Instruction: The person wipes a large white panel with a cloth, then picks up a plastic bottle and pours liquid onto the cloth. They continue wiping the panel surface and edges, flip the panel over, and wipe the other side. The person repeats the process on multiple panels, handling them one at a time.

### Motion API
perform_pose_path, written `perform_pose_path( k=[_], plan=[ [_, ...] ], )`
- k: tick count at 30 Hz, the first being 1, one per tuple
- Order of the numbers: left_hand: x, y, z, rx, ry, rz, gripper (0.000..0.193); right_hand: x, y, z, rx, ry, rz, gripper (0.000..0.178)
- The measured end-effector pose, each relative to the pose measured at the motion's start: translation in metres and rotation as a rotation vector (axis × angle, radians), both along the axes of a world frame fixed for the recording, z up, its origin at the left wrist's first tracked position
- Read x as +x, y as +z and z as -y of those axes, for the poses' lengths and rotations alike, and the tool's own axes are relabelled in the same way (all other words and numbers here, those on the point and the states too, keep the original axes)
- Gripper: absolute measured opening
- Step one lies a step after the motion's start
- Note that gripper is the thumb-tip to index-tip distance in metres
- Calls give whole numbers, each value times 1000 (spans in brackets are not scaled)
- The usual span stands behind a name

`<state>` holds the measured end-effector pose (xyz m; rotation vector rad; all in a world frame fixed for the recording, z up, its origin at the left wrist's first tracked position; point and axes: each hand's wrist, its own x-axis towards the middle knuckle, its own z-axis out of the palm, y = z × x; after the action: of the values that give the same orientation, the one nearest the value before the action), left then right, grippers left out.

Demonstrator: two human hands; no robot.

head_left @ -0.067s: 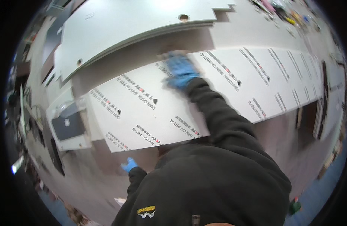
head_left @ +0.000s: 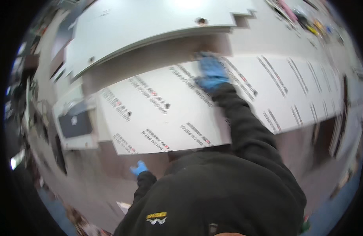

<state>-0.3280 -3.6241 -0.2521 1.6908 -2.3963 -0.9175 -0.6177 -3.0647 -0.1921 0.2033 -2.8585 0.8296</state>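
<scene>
A long white panel point(head_left: 157, 114) covered with printed rows of film lies across the middle. My right hand point(head_left: 212, 72), in a blue glove, is stretched out to its far edge. Motion smears the fingers, which appear closed around a small brownish thing point(head_left: 205, 49) I cannot make out. My right sleeve crosses over the panel. Below the panel's near edge is my left hand point(head_left: 139, 168), also gloved in blue. It looks open, thumb apart from the fingers, with nothing seen in it.
Beyond the panel lie stacked pale boards point(head_left: 150, 23) with round holes and notched corners. A dark grey square piece point(head_left: 75, 124) rests on a white board at the left. Assorted small items point(head_left: 307, 23) are scattered at the far right. Dark strips point(head_left: 338, 129) stand near the panel's right end.
My right hand has slid to the right along the panel's far edge. The whole view has shifted slightly. My left hand stays below the near edge.
</scene>
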Motion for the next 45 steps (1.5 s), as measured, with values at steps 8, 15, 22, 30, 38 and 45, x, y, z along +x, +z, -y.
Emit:
perform_pose_path(
  k=[8, 15, 22, 30, 38, 45],
  plan=[
    [7, 23, -121, -28, -122, 153, 94, 189, -42, -362, 200, -767, -180, 72],
    [67, 15, -133, 90, -31, 239, 98, 239, -88, -358, 704, -1099, 365, 74],
    [171, -10, -140, 310, 89, 105, 103, 104, 7, -30, 237, -219, 90, 83],
    [269, 16, -142, 360, 315, 111, 101, 117, 22, 259, 289, 746, 66, 91],
    [282, -3, -157, 326, 289, 230, 101, 215, -14, 166, 171, 1095, -156, 82],
    [210, -20, -241, 297, 111, 154, 96, 268, -15, -21, 121, 977, -253, 53]
  ],
)
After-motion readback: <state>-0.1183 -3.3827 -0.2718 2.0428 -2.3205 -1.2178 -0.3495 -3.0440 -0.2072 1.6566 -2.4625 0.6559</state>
